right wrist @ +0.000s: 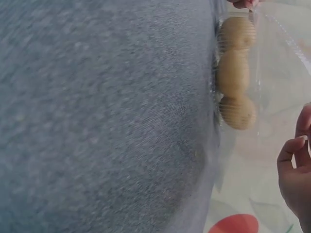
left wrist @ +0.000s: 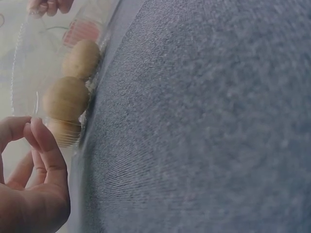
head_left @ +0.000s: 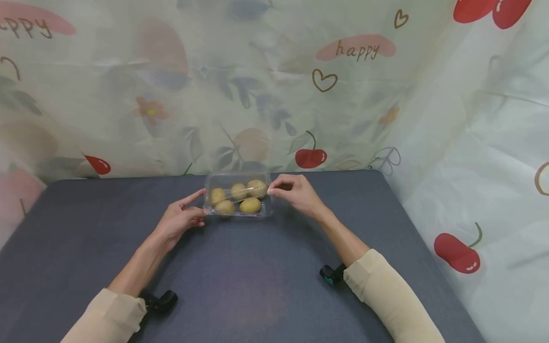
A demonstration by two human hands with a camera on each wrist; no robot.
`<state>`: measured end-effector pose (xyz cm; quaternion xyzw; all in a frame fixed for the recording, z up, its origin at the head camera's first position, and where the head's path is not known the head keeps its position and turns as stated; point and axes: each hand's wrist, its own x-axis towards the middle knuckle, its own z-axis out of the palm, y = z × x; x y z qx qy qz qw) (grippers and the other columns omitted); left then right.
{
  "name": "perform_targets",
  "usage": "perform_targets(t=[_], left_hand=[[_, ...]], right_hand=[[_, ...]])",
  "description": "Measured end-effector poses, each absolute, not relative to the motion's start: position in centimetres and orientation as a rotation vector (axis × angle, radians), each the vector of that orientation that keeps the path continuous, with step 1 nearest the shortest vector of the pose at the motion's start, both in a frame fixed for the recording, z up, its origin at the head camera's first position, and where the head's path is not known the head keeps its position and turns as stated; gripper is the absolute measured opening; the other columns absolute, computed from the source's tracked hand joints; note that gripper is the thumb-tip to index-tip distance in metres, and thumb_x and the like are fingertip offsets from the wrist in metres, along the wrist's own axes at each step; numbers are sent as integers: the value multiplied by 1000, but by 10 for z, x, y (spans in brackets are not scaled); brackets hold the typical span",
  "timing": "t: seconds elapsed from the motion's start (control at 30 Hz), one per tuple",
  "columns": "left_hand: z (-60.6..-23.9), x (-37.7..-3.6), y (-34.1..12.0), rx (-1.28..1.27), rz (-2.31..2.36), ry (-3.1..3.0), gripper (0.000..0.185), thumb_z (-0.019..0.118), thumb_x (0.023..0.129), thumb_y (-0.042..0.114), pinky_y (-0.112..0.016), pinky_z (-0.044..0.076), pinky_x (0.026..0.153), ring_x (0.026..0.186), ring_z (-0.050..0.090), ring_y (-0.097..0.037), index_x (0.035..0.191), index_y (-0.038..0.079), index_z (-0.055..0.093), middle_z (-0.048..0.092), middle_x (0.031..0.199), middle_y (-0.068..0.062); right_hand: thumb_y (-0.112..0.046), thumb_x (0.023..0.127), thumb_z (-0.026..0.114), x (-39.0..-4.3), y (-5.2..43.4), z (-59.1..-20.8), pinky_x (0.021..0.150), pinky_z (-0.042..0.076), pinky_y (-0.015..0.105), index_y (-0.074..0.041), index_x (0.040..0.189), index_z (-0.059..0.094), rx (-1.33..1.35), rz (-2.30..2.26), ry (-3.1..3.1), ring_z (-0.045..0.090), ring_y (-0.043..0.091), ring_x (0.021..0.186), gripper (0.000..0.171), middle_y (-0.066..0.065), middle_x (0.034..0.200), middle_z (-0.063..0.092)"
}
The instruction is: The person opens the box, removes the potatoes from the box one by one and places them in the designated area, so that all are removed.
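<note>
A clear plastic clamshell box point(head_left: 236, 215) sits near the far edge of the table with several yellowish potatoes point(head_left: 250, 205) inside. Its see-through lid point(right wrist: 279, 58) stands raised above them in the right wrist view. At the box's left side, my left hand point(head_left: 177, 220) pinches the plastic edge between thumb and index finger; the left wrist view shows these fingertips point(left wrist: 41, 133) meeting there. My right hand point(head_left: 300, 194) pinches the lid's edge at the right side, its other fingers curled in.
Dark grey cloth covers the table point(head_left: 240, 276). Behind it hangs a pale printed curtain point(head_left: 206, 95) with cherries, flowers and hearts, and more of it runs along the right side. Black wrist cameras point(head_left: 163, 302) sit below both forearms.
</note>
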<state>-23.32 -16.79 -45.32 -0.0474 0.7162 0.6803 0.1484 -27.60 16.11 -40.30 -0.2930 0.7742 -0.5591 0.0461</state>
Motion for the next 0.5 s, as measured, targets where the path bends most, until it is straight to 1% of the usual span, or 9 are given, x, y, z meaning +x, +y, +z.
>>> perform_targets(t=[0.07, 0.1, 0.17, 0.23, 0.37, 0.43, 0.5], left_hand=[[-454, -233, -168, -143, 1965, 2052, 72, 67, 93, 8, -36, 55, 82, 80, 63, -16, 155, 24, 36, 70, 92, -11], [-454, -233, -168, -142, 1967, 2051, 72, 67, 93, 9, -35, 55, 82, 79, 63, -15, 155, 25, 36, 70, 92, -10], [-455, -233, -168, -137, 1967, 2055, 71, 67, 92, 8, -35, 55, 81, 77, 62, -14, 155, 24, 37, 69, 91, -10], [-456, -233, -168, -142, 1966, 2064, 69, 67, 92, 7, -34, 55, 79, 76, 62, -13, 154, 23, 40, 68, 90, -10], [-457, -233, -168, -134, 1955, 2089, 64, 68, 92, 7, -33, 56, 80, 79, 64, -15, 151, 21, 45, 68, 94, -13], [-458, -233, -169, -131, 1958, 2093, 63, 68, 92, 8, -34, 56, 81, 82, 65, -16, 150, 21, 46, 67, 98, -16], [-458, -233, -168, -103, 1948, 2108, 62, 67, 93, 9, -35, 56, 82, 83, 66, -17, 150, 20, 46, 67, 100, -19]], right_hand=[[-6, 94, 68, -272, 158, -395, 72, 48, 37, 6, 98, 72, -889, -1714, 2365, 57, 26, 75, 13, 29, 91, 61], [-5, 94, 68, -271, 158, -394, 70, 47, 33, 6, 99, 72, -886, -1716, 2366, 57, 23, 74, 12, 29, 90, 61], [-4, 94, 67, -271, 157, -392, 71, 47, 31, 6, 99, 71, -882, -1730, 2364, 57, 23, 73, 12, 29, 90, 60], [-3, 94, 67, -272, 158, -390, 71, 48, 33, 8, 99, 70, -847, -1796, 2361, 58, 25, 74, 13, 24, 89, 63], [-1, 94, 66, -275, 161, -385, 77, 50, 38, 9, 99, 69, -787, -1903, 2374, 61, 28, 75, 12, 7, 84, 67], [-2, 94, 66, -276, 161, -382, 79, 50, 38, 8, 101, 69, -776, -1903, 2387, 61, 31, 77, 13, 1, 81, 66], [-5, 95, 67, -278, 161, -380, 79, 49, 35, 8, 102, 70, -767, -1878, 2392, 60, 34, 79, 15, -1, 79, 65]])
